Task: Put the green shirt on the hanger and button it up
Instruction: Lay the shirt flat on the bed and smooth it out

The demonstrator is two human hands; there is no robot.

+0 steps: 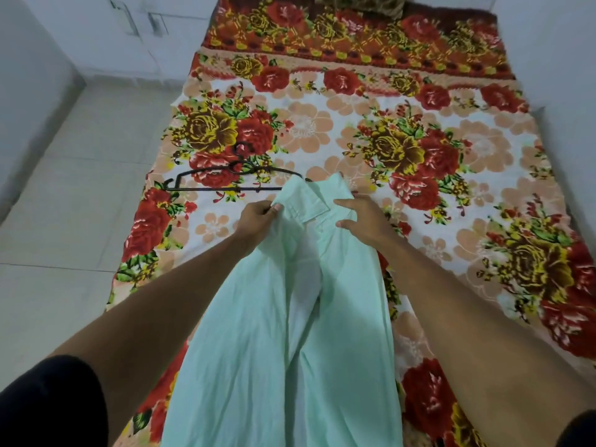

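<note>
I judge the green shirt (283, 317) light and limp; my left hand (256, 217) pinches its collar (309, 198), my right hand (361, 221) grips the shoulder, best holds for the hanger (232, 179).

A bed covered by a floral blanket (354, 101) printed with red and yellow roses on a pale ground, its far end banded in darker red. A black hanger (225, 182) lies flat on the blanket left of centre, hook pointing toward the far end. The collar end of the green shirt (290, 301) overlaps the hanger's right tip. A dark patterned cushion (361, 3) rests at the far edge.
</note>
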